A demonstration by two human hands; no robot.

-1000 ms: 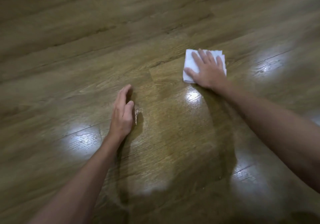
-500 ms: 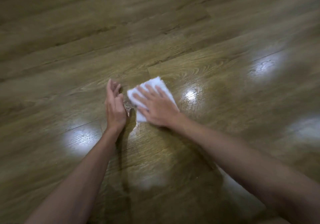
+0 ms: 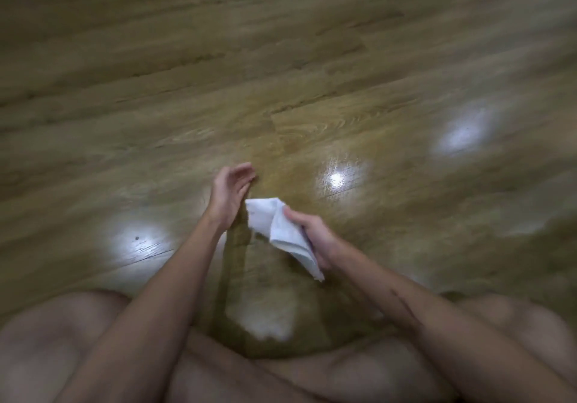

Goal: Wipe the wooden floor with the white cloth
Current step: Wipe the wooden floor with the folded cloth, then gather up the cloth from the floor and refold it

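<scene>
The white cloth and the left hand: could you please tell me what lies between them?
In the head view, only a narrow strip of bare wooden floor shows between the white cloth, gripped by the right hand, and the left hand.

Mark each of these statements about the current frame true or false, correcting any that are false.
1. The right hand holds the white cloth. True.
2. The cloth lies flat on the wooden floor. False: it is bunched in the right hand, and appears lifted off the floor.
3. The left hand holds nothing. True.
4. Both hands grip the cloth. False: only the right hand grips it; the left hand is beside it with relaxed fingers.
5. The floor shows bright reflections of light. True.
</scene>
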